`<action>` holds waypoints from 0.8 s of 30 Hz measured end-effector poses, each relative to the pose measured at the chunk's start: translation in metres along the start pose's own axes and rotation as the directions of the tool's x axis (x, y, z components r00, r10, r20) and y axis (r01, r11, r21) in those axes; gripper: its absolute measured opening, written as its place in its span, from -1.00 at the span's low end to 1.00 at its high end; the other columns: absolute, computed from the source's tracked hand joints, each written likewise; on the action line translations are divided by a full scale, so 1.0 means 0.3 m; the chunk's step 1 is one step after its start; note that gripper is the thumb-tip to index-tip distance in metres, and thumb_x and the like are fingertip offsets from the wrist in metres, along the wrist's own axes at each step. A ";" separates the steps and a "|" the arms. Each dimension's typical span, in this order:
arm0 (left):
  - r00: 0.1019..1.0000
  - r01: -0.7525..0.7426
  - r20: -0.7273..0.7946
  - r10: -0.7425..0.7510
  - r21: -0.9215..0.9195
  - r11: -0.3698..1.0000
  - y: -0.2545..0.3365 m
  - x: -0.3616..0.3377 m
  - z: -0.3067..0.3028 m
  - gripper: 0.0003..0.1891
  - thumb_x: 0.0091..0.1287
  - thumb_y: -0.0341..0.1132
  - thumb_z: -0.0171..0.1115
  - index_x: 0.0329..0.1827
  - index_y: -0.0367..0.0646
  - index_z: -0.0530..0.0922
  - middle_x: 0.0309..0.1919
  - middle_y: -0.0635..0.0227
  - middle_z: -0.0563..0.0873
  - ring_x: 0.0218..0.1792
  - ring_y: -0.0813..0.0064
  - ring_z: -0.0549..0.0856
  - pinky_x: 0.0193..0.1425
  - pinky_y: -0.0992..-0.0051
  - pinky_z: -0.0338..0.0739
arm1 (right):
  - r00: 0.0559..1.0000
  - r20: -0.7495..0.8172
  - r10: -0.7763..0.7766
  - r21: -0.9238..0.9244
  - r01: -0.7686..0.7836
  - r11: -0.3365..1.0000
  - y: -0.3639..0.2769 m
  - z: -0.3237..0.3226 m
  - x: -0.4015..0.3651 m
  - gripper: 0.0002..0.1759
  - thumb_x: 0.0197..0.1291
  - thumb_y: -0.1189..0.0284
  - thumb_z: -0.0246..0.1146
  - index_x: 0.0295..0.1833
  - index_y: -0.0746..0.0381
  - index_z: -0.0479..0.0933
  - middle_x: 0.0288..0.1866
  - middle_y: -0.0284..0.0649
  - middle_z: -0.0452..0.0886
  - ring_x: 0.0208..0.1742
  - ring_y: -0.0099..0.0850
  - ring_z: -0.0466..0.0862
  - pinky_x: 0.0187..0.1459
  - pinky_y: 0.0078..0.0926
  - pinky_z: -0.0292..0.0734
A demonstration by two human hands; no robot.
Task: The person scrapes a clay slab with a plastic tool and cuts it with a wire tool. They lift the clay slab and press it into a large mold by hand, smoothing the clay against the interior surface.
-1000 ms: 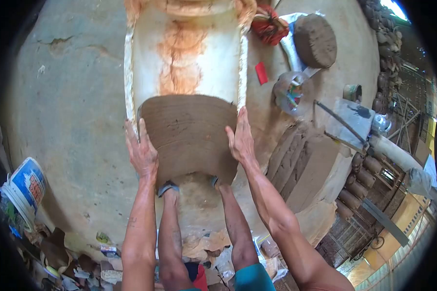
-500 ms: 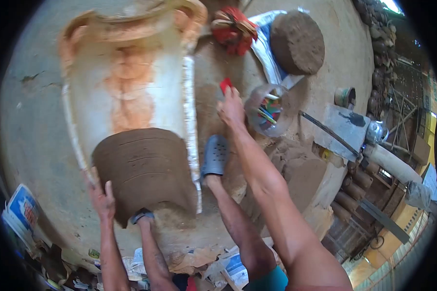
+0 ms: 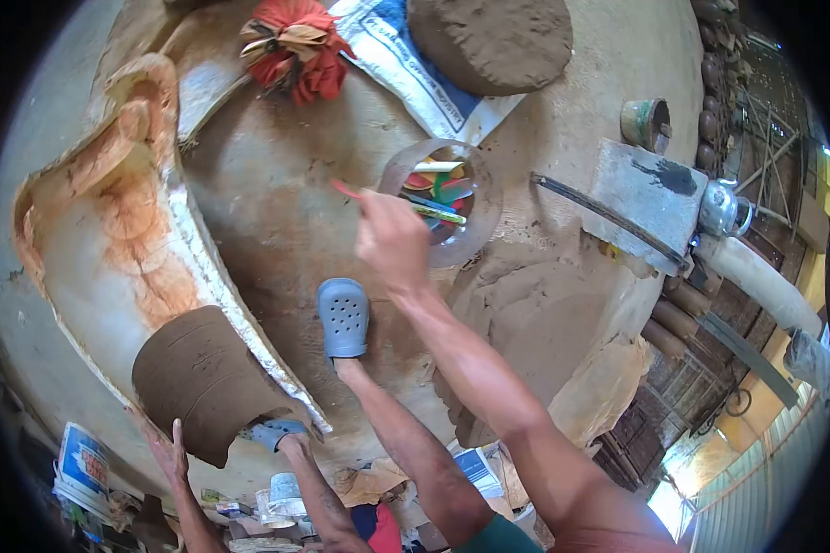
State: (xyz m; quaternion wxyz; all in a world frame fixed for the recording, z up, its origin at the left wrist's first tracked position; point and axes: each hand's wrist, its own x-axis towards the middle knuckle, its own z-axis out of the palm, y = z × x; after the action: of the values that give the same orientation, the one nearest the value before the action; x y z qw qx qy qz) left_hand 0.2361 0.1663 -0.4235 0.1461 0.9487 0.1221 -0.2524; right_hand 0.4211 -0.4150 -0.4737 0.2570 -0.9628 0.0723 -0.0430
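Note:
My right hand [image 3: 392, 238] is closed around a small flat red scraper [image 3: 345, 189], of which only a thin end shows. It is at the left rim of a clear plastic tub [image 3: 484, 212] that holds several coloured flat tools [image 3: 447, 189]. My left hand [image 3: 168, 453] has its fingers stretched out at the lower left edge of a large plaster mould [image 3: 74, 286], beside a curved brown clay slab [image 3: 198, 378]. The slab lies in the mould's near end, with shallow lines across its surface.
A big clay block [image 3: 493, 41] sits on a white and blue sack [image 3: 415, 78]. Near it lies a red cloth bundle [image 3: 297, 46]. More clay [image 3: 526, 323] spreads right of my legs. A bucket [image 3: 644, 124], kettle [image 3: 721, 210] and dark bar [image 3: 609, 221] are farther right.
The view has turned, so the mould appears farther left and slanted. My right hand has come closer to the tub with the red scraper. My left hand stays by the mould's edge.

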 end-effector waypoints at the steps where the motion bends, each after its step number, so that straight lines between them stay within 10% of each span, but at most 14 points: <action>1: 1.000 -0.010 0.004 0.010 0.000 1.000 0.021 -0.010 -0.013 0.00 0.52 -0.13 0.39 0.86 -0.18 -0.05 0.85 -0.02 -0.09 0.83 -0.01 -0.06 0.86 0.07 -0.09 | 0.995 -0.071 0.068 -0.011 -0.069 0.998 0.036 -0.092 -0.010 -0.78 0.27 0.59 0.30 0.02 0.23 0.67 -0.20 -0.07 0.74 -0.11 -0.06 0.77 -0.08 -0.08 0.70; 4: 0.976 0.184 -0.118 -0.184 -0.010 0.983 0.079 -0.109 -0.026 -0.06 0.59 -0.06 0.32 0.83 -0.29 0.00 0.80 -0.10 0.10 0.78 -0.03 0.12 0.84 0.09 -0.02 | 0.964 -0.091 0.250 -0.174 -0.263 0.949 0.300 -0.182 -0.091 -0.82 0.29 0.56 0.30 -0.02 0.24 0.69 -0.24 -0.07 0.75 -0.14 -0.05 0.78 -0.11 -0.07 0.68; 9: 0.928 0.372 -0.071 -0.365 0.173 0.912 0.253 -0.522 0.085 -0.07 0.60 0.01 0.29 0.83 -0.27 0.02 0.75 -0.17 0.20 0.72 -0.11 0.25 0.79 0.05 0.13 | 0.969 0.201 0.146 -0.416 -0.050 0.908 0.600 -0.044 -0.108 -0.79 0.36 0.43 0.28 0.01 0.25 0.73 -0.11 -0.10 0.78 -0.07 -0.10 0.80 -0.10 -0.09 0.78; 11: 0.903 0.428 0.109 -0.416 -0.154 0.890 0.353 -0.683 0.159 -0.05 0.58 -0.02 0.32 0.83 -0.27 0.00 0.75 -0.15 0.22 0.71 -0.10 0.28 0.77 0.05 0.17 | 0.956 0.225 0.188 -0.443 -0.071 0.894 0.606 -0.001 -0.071 -0.78 0.35 0.43 0.27 0.00 0.26 0.74 -0.09 -0.11 0.79 -0.05 -0.12 0.81 -0.10 -0.08 0.80; 17: 0.850 0.513 0.441 -0.289 -0.563 0.649 0.990 -0.709 0.144 -0.04 0.56 -0.25 0.32 0.85 -0.26 -0.10 0.79 0.00 0.15 0.70 0.00 0.28 0.76 0.10 0.24 | 0.946 0.268 0.184 -0.478 -0.036 0.878 0.594 0.081 -0.007 -0.78 0.32 0.43 0.27 -0.07 0.31 0.75 -0.09 -0.12 0.80 -0.02 -0.18 0.82 -0.12 -0.12 0.84; 24: 0.785 0.598 0.602 -0.148 -0.672 0.437 1.109 -0.744 0.079 -0.02 0.55 -0.31 0.33 0.88 -0.02 -0.13 0.84 0.09 -0.02 0.74 -0.09 0.22 0.70 0.04 0.31 | 0.925 0.014 0.380 -0.123 -0.376 0.918 0.396 -0.281 -0.058 -0.85 0.42 0.42 0.26 -0.02 0.24 0.62 -0.16 0.05 0.75 -0.05 0.14 0.78 -0.14 0.15 0.69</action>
State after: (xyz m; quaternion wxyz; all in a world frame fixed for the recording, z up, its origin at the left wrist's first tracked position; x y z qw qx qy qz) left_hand 0.1392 -0.1856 -0.2568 0.5438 0.6156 0.4030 -0.4036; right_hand 0.3800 -0.5553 -0.4611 0.2042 -0.9448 0.2543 0.0302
